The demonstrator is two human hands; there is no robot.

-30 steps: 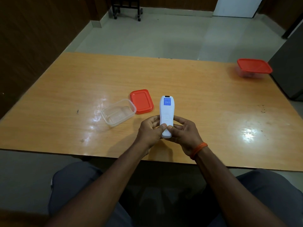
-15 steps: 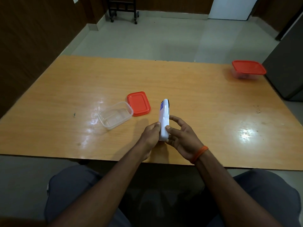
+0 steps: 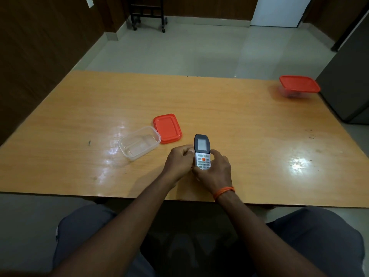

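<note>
A white remote control (image 3: 202,151) with a dark screen and an orange button is held face up over the near middle of the wooden table (image 3: 249,126). My left hand (image 3: 178,163) grips its left side with curled fingers. My right hand (image 3: 214,172) curls round its lower right side, and an orange band sits on that wrist. The remote's bottom end is hidden between my hands.
An open clear plastic container (image 3: 139,143) lies left of the remote, with its loose red lid (image 3: 167,128) flat beside it. A second container with a red lid (image 3: 299,86) stands at the far right corner. A grey cabinet (image 3: 347,80) flanks the table's right edge.
The remote has been turned over in both hands, from its white back, through its edge, to its button face up.
</note>
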